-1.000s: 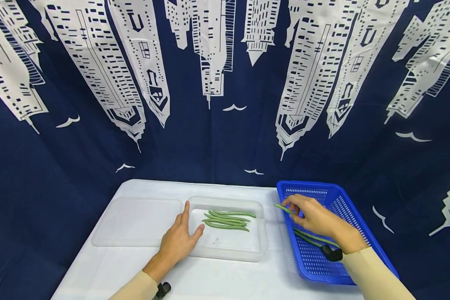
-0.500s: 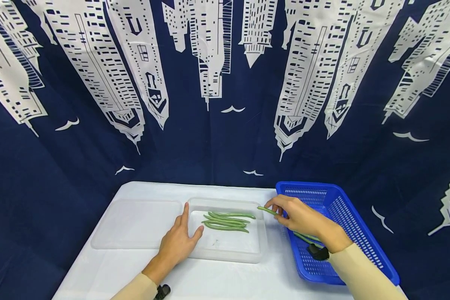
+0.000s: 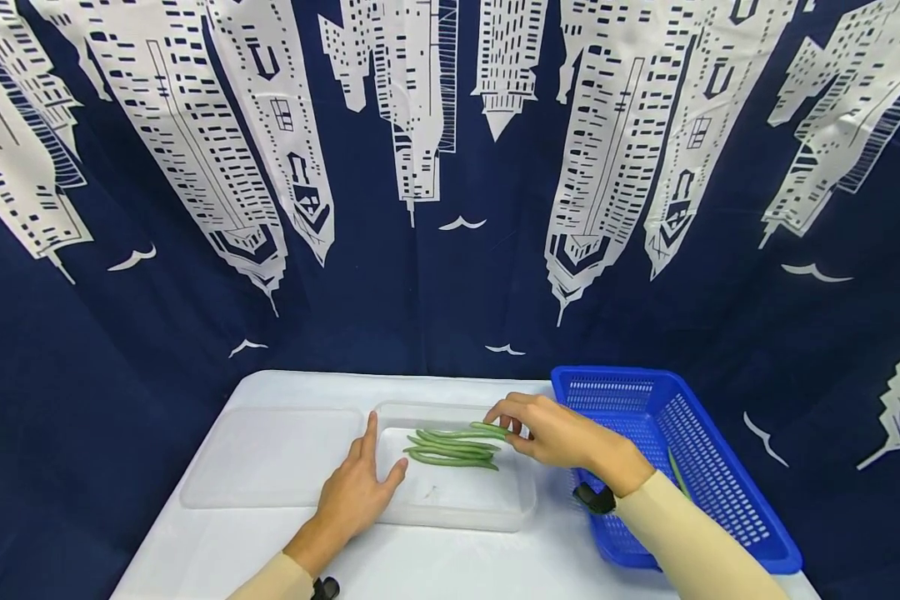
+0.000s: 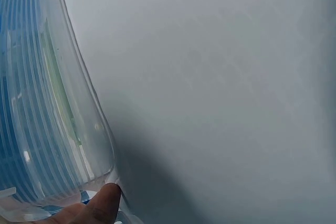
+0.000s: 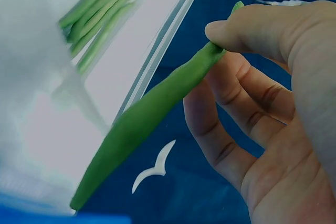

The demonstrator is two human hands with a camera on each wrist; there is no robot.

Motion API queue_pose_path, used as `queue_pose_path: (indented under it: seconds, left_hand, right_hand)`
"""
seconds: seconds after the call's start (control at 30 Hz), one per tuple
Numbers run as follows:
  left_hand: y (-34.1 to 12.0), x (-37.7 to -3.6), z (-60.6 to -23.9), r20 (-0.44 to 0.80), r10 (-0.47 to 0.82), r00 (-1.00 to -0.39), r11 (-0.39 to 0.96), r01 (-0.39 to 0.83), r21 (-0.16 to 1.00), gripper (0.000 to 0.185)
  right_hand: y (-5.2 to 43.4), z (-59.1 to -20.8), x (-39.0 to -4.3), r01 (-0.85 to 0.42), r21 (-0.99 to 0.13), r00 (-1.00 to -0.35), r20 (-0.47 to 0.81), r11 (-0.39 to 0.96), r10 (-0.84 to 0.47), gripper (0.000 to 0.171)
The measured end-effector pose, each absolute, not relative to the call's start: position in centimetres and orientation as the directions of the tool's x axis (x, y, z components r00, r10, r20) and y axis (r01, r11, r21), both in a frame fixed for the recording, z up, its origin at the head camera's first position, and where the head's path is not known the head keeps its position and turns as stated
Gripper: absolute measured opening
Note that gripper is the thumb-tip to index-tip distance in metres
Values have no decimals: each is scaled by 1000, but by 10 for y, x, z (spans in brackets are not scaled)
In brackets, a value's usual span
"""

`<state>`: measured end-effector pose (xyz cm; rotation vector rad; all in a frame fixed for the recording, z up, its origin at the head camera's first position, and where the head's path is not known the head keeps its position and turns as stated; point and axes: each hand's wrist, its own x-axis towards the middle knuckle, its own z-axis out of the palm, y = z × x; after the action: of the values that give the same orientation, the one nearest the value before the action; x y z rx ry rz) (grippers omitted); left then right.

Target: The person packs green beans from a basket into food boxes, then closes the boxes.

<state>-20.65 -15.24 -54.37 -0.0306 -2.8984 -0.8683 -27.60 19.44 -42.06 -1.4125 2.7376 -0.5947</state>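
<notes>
My right hand (image 3: 507, 427) pinches one end of a long green bean (image 3: 490, 428) and holds it low over the far right of a clear plastic container (image 3: 523, 500). In the right wrist view the thumb and fingers (image 5: 231, 27) grip that bean (image 5: 152, 116) near its tip. Several green beans (image 3: 450, 447) lie side by side in the container. My left hand (image 3: 375, 457) rests flat with straight fingers on the container's left rim, and a fingertip (image 4: 102, 208) touches the clear wall (image 4: 63, 108).
A clear flat lid (image 3: 270, 458) lies left of the container on the white table (image 3: 435, 558). A blue mesh basket (image 3: 720, 508) stands at the right with one bean (image 3: 677, 473) in it. A dark blue printed curtain (image 3: 450, 208) closes off the back.
My right hand has carried the bean leftward out of the blue basket to above the clear container. The left hand has stayed on the container's rim.
</notes>
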Motion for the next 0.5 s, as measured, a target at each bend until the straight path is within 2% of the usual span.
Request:
queue_pose_path:
  seconds: [0.27,0.5]
  left_hand:
    - [-152,-207,-544,113,-17,-993,830,49,555,100]
    - [-152,-207,-544,123,-10,-992,835,60,548,99]
  right_hand:
    - [165,-419,-282,-810,-339,-546,140,477,-826,35]
    - [142,-424,-287,-815,-325,-533,100,479,-840,34]
